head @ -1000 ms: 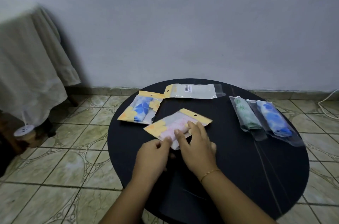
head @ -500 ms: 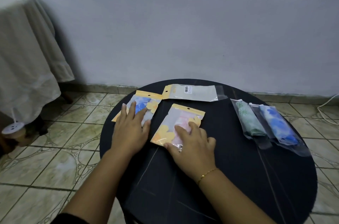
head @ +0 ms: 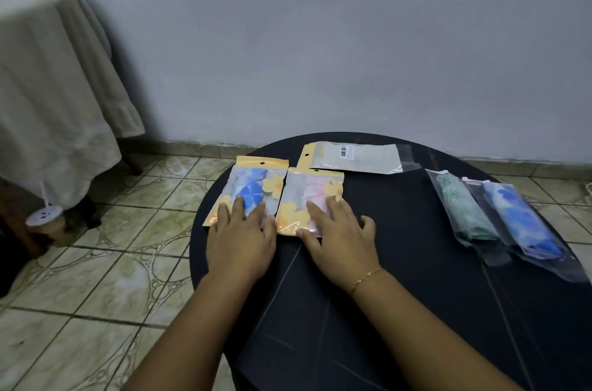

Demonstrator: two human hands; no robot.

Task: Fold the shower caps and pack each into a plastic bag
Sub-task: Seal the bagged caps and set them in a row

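Note:
Two yellow-flowered packets lie side by side on the round black table. The left packet holds a blue cap, the right packet a pink one. My left hand lies flat on the near end of the blue packet, fingers straight. My right hand lies flat on the near end of the pink packet. An empty plastic bag with a barcode label lies behind them. At the right, a green cap in a clear sleeve and a blue cap in a clear sleeve lie side by side.
The table stands on a tiled floor close to a grey wall. A piece of furniture draped in beige cloth is at the left, with a small white round object beside its foot.
Both packets have been straightened and pushed together so they lie parallel and edge to edge. My hands slid back to their near ends. The view shifted slightly.

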